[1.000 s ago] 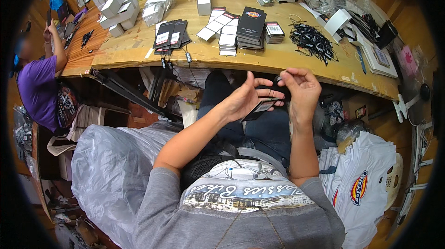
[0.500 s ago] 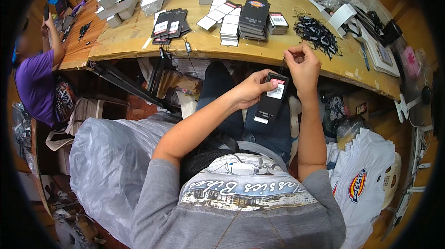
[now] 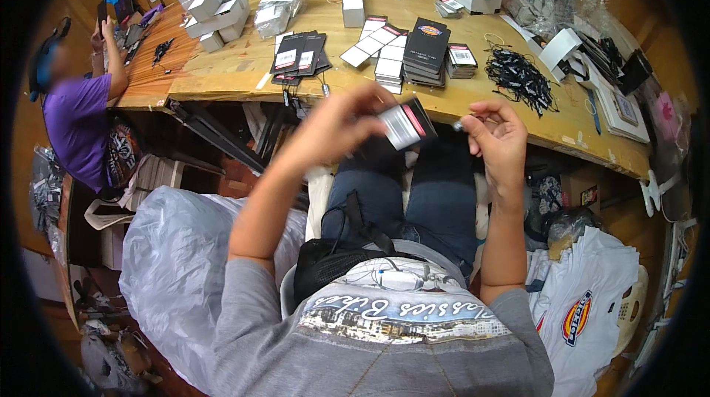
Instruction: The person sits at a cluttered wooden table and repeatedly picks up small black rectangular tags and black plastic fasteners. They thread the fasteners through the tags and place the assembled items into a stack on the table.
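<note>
My left hand (image 3: 346,127), partly smeared by motion, grips a black hang tag (image 3: 420,117) with a white and red barcode sticker, held tilted over my lap near the table edge. To its right, my right hand (image 3: 501,142) is closed in a pinch on the small greyish end of a tag string (image 3: 458,126). Whether that string runs through the tag cannot be made out. Ahead on the table stand a stack of black hang tags (image 3: 426,49), sticker sheets (image 3: 390,64), a heap of black tag strings (image 3: 520,80) and several stickered tags (image 3: 302,57) at the left.
White boxes (image 3: 216,9) and plastic-wrapped packs (image 3: 279,7) sit at the back left. A small tag stack (image 3: 461,60) is beside the black one. Folded white shirts (image 3: 584,301) lie at my right, a big plastic bag (image 3: 181,271) at my left. A person in purple (image 3: 81,127) sits far left.
My left hand has swung the tag up and turned it sideways, toward the table. My right hand has moved down and slightly right, away from the tag. The view has shifted slightly.
</note>
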Demonstrator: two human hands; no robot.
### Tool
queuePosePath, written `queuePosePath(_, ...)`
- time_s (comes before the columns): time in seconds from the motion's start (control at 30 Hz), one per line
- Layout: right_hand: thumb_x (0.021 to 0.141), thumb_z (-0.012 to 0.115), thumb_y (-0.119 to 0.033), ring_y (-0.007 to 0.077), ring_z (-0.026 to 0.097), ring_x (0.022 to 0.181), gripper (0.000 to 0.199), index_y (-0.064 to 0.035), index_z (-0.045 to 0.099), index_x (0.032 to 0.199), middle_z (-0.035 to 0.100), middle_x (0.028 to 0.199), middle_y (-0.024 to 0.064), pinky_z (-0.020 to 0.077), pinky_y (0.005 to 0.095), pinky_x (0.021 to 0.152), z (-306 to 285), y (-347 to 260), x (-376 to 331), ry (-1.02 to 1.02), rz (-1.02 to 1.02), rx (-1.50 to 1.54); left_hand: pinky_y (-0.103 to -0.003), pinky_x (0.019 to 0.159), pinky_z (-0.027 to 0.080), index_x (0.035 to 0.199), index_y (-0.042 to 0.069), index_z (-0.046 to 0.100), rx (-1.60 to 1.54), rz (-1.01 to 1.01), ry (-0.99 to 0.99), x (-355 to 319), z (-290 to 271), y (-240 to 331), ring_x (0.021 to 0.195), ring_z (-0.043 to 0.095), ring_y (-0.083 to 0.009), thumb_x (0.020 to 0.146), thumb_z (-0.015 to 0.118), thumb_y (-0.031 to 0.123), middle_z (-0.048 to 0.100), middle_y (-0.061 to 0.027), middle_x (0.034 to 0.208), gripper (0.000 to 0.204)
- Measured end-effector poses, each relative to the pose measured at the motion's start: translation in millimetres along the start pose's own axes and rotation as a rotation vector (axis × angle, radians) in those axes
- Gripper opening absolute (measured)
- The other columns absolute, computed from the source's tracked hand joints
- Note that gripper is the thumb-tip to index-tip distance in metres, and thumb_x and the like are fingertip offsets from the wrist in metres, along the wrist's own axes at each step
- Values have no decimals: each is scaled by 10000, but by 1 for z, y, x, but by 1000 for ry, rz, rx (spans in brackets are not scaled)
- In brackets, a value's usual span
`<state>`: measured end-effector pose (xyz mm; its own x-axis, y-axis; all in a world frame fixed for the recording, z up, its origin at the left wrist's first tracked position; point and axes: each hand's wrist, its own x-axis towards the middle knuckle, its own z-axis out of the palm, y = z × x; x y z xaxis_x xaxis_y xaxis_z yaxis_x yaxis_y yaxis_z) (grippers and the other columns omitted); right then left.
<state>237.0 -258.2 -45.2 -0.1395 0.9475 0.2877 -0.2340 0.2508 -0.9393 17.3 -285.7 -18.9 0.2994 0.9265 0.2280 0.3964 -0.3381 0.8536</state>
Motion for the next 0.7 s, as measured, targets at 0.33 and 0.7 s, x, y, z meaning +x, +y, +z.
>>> queuePosePath(0.33, 734, 512, -1, 82, 518, 510, 199, -10, 530, 932, 579, 649, 80, 424, 197, 468, 120, 56, -1, -505, 196, -66, -484, 931, 113, 714, 150, 596, 1258, 106, -221, 67, -113, -20, 961, 435, -165, 683, 513, 34, 515, 16, 746, 146)
queuePosePath(0.7, 659, 610, -124, 244, 522, 822, 189, -49, 596, 833, 557, 855, 109, 415, 318, 731, 46, -17, 99, -59, -494, -1062, -353, 626, 439, 808, 21, 585, 854, 47, 193, 122, -63, -61, 692, 570, -287, 685, 574, 128, 595, -153, 752, 164)
